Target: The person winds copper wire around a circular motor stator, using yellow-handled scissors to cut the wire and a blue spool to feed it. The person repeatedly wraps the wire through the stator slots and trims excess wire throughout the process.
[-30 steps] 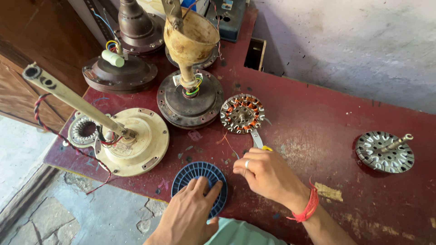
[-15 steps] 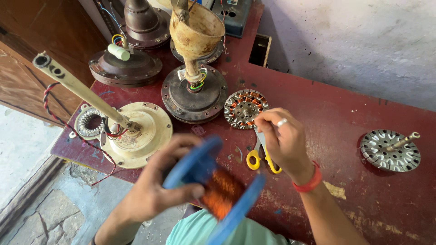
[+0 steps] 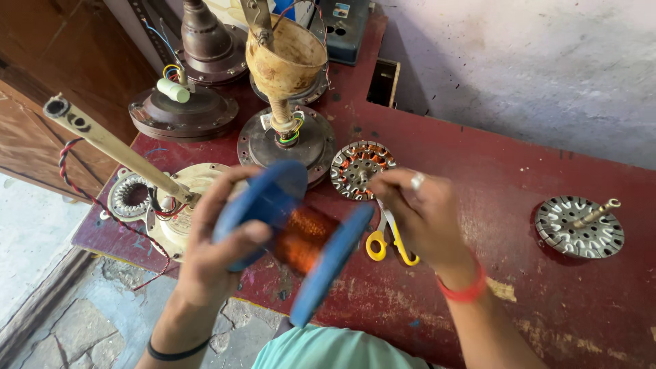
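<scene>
Head view, looking down on a dark red worktop (image 3: 547, 307). Left hand (image 3: 219, 246) holds a blue spool (image 3: 273, 205) of copper wire, raised above the near edge of the worktop; its fingers are wrapped around the left flange, thumb across the front, closed firmly on it. The spool lies tilted, with the right flange pointing down toward the person. Right hand (image 3: 424, 212) hovers just right of the spool, fingers curled in loosely; whether they pinch anything I cannot tell. A ring shows on one finger and a red band at the wrist. Scissors (image 3: 386, 242) with yellow handles lie on the worktop under that hand, partly hidden by it. Just beyond the hands sits a wound stator (image 3: 359, 167), copper coils showing. Far of it stands a fan motor (image 3: 283, 140) with a tan cup on its rod. At left lies a cream motor (image 3: 184, 198) with a long rod, beside a small bare core (image 3: 130, 198). Well apart at right rests a rotor (image 3: 577, 225) with a shaft.
</scene>
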